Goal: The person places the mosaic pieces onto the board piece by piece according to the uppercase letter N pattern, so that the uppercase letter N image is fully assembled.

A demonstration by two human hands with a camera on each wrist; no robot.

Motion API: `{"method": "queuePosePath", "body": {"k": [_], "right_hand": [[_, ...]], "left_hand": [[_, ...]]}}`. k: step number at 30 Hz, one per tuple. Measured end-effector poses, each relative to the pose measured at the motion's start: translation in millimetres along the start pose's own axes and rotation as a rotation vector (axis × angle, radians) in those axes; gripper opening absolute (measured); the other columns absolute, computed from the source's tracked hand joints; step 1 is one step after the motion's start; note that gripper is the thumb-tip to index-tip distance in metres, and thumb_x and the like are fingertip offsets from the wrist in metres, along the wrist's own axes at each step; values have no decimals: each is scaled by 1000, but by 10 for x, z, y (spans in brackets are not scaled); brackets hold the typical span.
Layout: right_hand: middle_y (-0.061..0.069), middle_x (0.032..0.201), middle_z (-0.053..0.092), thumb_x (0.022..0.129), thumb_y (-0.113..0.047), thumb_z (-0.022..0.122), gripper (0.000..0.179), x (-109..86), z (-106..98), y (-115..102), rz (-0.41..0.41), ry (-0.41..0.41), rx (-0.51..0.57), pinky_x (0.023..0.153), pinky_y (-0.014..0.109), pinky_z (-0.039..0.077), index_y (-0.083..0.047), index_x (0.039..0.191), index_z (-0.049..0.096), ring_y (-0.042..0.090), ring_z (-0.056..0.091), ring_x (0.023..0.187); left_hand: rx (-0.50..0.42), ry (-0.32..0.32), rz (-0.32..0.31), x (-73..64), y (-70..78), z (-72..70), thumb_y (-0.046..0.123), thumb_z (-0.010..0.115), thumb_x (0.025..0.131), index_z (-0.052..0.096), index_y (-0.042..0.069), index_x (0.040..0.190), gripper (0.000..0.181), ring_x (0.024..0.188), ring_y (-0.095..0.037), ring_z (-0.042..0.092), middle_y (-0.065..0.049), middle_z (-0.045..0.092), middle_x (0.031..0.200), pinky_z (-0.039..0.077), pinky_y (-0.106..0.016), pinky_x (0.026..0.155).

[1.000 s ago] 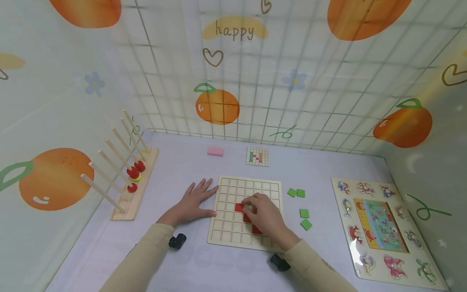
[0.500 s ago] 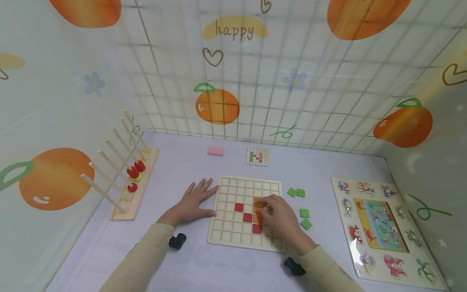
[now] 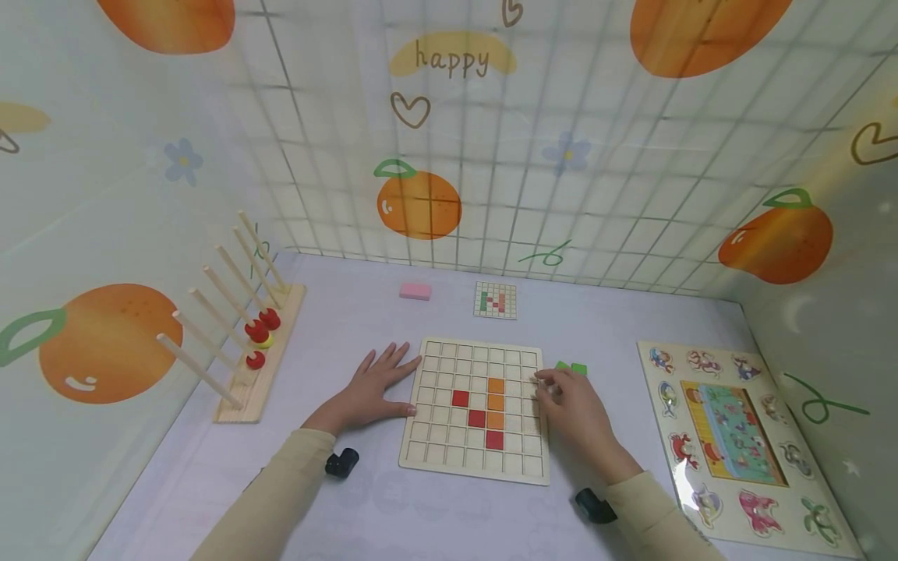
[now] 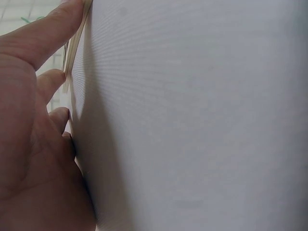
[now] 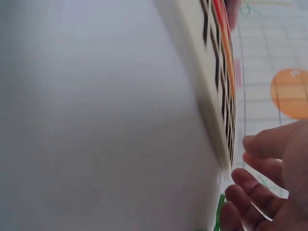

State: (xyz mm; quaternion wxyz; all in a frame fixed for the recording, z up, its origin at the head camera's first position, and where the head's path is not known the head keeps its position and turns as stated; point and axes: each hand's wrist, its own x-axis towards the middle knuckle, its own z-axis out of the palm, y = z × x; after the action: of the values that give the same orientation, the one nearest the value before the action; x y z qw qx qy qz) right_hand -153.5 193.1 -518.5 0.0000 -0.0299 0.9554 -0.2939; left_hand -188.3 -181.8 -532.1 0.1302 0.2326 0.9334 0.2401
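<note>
My left hand [image 3: 370,392] lies flat with fingers spread on the table, its thumb and index fingertip against the left edge of a wooden grid board [image 3: 442,456]. Three red tiles [image 3: 477,418] run diagonally in the board's cells. Beside them, three orange tiles [image 3: 496,402] form a column. At the board's right edge hovers my right hand [image 3: 577,409], its fingers loosely bent. In the right wrist view, nothing shows between that thumb and fingers [image 5: 262,144]. Two green tiles [image 3: 578,368] peek out beyond it; the other green ones are hidden by the hand.
Behind the board lie a small pattern card [image 3: 495,301] and a pink block [image 3: 415,291]. A wooden peg rack [image 3: 270,374] with red and yellow beads stands at left. An animal puzzle board [image 3: 666,460] occupies the right side. Fabric walls enclose the table.
My right hand has moved right, from over the red tiles, past the orange column, to the board's right edge. This uncovers the red and orange tiles. The left hand stays put.
</note>
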Motion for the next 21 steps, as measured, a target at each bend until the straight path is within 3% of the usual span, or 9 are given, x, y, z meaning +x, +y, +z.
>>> {"method": "queuePosePath", "body": {"k": [6,14,21], "right_hand": [[14,124,59,97,-21,66,36,75,-63,161,34,49,-5,86,47,55,-9,131,67,28,61,104],[23,135,55,97,-19,67,41,168,-126,290,22,61,-12,95,55,52,-5,135,63,38,59,113],[22,133,59,97,-15,67,36,207,-133,306,26,47,-31,95,55,51,-5,131,67,38,58,114]], "left_hand": [[11,-3,-5,6,-22,14,61,73,85,29,23,162,96,157,-30,0,-6,9,171,-6,-53,125],[1,-5,-16,9,-34,25,62,72,85,29,25,162,96,157,-28,-2,-4,8,171,-8,-51,125],[3,4,-13,14,-48,40,63,72,84,30,25,162,96,157,-26,-2,-3,9,171,-8,-51,125]]}}
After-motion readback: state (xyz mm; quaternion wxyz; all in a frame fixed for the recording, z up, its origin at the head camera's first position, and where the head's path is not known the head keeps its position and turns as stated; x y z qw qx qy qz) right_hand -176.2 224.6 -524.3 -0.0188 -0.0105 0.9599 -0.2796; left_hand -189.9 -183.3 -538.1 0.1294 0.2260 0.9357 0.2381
